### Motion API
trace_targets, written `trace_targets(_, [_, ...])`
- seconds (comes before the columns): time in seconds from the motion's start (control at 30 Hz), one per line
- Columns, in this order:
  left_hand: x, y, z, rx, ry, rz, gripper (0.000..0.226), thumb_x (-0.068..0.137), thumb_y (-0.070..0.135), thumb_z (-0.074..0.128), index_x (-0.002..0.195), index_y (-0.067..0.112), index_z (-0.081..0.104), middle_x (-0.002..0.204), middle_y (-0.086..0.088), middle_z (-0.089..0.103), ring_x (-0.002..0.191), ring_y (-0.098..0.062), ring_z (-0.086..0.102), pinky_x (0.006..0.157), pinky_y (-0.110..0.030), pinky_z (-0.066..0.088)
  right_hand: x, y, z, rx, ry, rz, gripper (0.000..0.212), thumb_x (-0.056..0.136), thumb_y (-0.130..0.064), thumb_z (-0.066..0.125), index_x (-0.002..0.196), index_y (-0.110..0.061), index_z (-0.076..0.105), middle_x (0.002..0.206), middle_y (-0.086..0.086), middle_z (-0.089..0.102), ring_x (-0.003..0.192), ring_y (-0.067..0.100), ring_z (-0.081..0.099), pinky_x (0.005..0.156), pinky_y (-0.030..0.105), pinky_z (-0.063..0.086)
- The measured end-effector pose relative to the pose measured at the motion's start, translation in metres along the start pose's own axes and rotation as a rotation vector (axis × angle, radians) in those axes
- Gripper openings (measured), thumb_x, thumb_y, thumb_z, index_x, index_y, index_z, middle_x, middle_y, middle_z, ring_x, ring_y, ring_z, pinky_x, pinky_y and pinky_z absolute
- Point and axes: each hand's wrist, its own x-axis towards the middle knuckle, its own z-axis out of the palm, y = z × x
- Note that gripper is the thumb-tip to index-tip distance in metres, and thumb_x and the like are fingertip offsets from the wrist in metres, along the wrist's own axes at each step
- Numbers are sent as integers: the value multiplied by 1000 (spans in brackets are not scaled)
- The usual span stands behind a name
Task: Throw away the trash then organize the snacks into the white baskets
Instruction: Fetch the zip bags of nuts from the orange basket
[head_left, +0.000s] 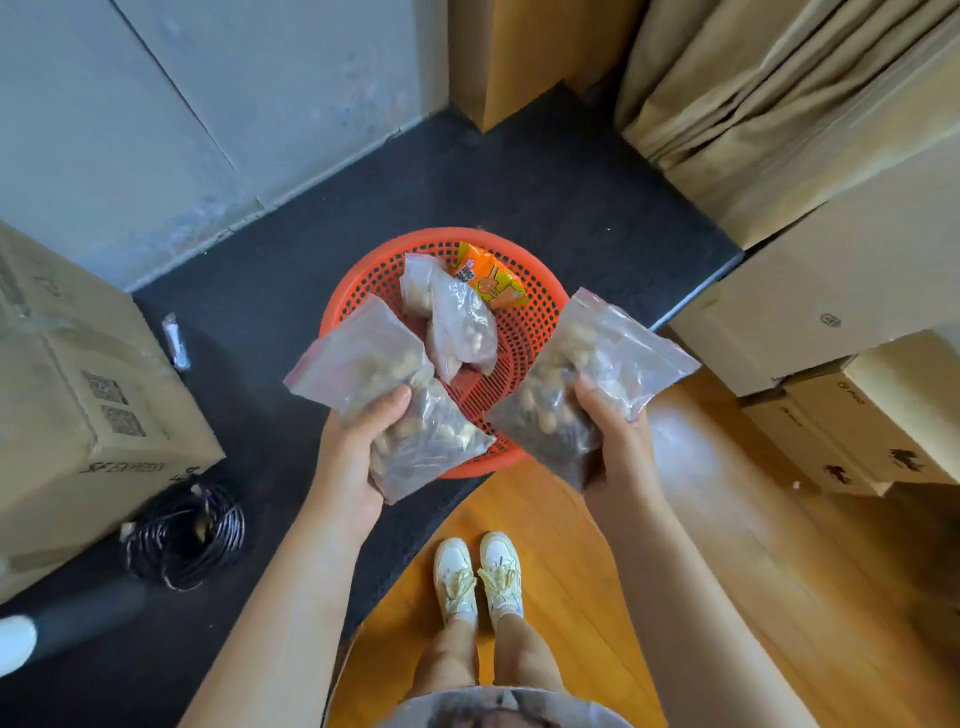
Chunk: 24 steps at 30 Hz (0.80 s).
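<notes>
Nearest me, my left hand (358, 447) has its fingers and thumb wrapped around one clear bag of nuts (384, 395), and my right hand (618, 436) grips a second clear bag (582, 384) the same way. Both bags hang over the red basket (524, 338) on the dark floor; inside it lie two more clear bags (452, 317) and an orange snack packet (491, 283).

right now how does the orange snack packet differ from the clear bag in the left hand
The orange snack packet is opaque and printed; the clear bag shows its pale round snacks. The packet lies in the red basket; the bag is gripped above it by the left hand. The packet looks smaller. Both are snack packs.
</notes>
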Motion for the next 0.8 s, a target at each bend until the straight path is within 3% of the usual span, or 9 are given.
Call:
trace_targets(0.1, [-23, 3, 17, 28, -50, -33, 46, 69, 20, 70, 114, 15, 65, 101, -5, 72, 91, -19, 71, 66, -30, 57, -36, -13, -22, 116, -74, 74, 58, 84, -38, 50, 135, -11, 45, 130, 18, 57, 117, 35, 57, 91, 49, 51])
trace_targets(0.23, [-50, -6, 42, 30, -148, -99, 23, 70, 28, 64, 91, 23, 73, 85, 3, 76, 79, -14, 73, 58, -27, 57, -89, -22, -62, 217, 21, 84, 57, 78, -55, 48, 118, -16, 62, 112, 9, 70, 101, 25, 68, 69, 35, 58])
trace_targets(0.3, [-63, -15, 57, 125, -211, -115, 26, 69, 31, 64, 91, 23, 73, 84, 3, 76, 78, -13, 73, 58, -26, 57, -114, -21, -83, 196, 148, 15, 55, 76, -56, 50, 110, -16, 66, 111, 14, 69, 100, 29, 68, 75, 41, 58])
trace_targets(0.43, [-97, -43, 89, 366, -373, -109, 52, 63, 50, 73, 105, 19, 68, 91, 2, 76, 85, -14, 72, 68, -26, 58, -169, -17, -123, 155, 392, -111, 67, 75, -54, 54, 121, -5, 58, 117, 25, 64, 105, 39, 63, 95, 55, 47])
trace_targets(0.5, [-121, -63, 108, 472, -452, -109, 49, 65, 53, 70, 96, 14, 67, 69, 4, 73, 65, -6, 69, 63, -18, 55, -200, -13, -147, 188, 475, -144, 69, 71, -53, 56, 120, -4, 58, 113, 23, 66, 102, 39, 64, 96, 56, 46])
trace_targets(0.57, [-145, -85, 123, 542, -512, -112, 37, 74, 51, 60, 69, 14, 64, 38, 6, 56, 36, 3, 50, 45, -7, 40, -230, -5, -173, 240, 539, -139, 68, 70, -52, 59, 120, -7, 59, 112, 21, 67, 102, 37, 64, 97, 56, 46])
trace_targets(0.63, [-179, -115, 142, 645, -580, -138, 50, 71, 61, 61, 49, 16, 61, 28, 4, 44, 29, 0, 37, 39, -8, 30, -268, 5, -210, 325, 584, -164, 66, 72, -45, 59, 125, -4, 55, 114, 23, 65, 103, 38, 63, 96, 54, 47])
trace_targets(0.7, [-214, -145, 159, 716, -629, -176, 54, 56, 71, 66, 50, 17, 63, 34, 6, 46, 34, -8, 38, 40, -13, 29, -310, 16, -245, 385, 632, -205, 64, 73, -41, 58, 123, -2, 56, 114, 24, 64, 102, 39, 62, 93, 51, 47])
trace_targets(0.8, [-270, -194, 183, 743, -708, -225, 39, 59, 57, 71, 71, 20, 72, 79, -12, 52, 72, -24, 45, 57, -28, 34, -372, 37, -296, 493, 731, -243, 56, 76, -46, 55, 117, -9, 63, 114, 20, 66, 105, 38, 63, 96, 53, 46])
